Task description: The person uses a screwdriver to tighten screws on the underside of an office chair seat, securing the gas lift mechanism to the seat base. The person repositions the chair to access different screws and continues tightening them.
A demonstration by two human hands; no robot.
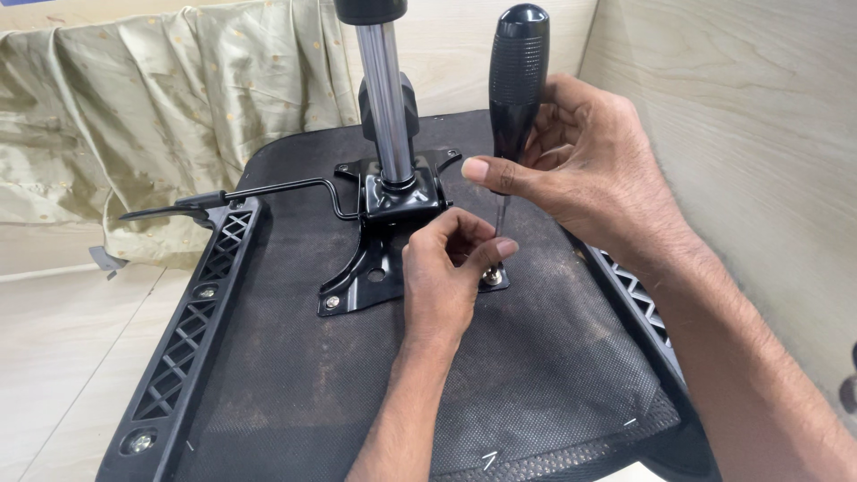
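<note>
On upturned chair seat point(295, 375): we drive a bolt point(492, 277).
R hand point(580, 161) grips stiff screwdriver point(516, 80) by ribbed handle; L hand point(446, 268) pinches shaft.

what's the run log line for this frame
right hand: grips screwdriver | left hand: steadies tip at screw | mounting plate on chair seat underside

Pale wooden floor point(62, 357) under upturned black chair seat point(295, 393), crumpled cloth point(134, 116) beside.

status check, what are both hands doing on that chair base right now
Right hand grips screwdriver, upright. Left hand steadies tip at bolt on black mounting plate. Chrome post close beside, not touching.
</note>
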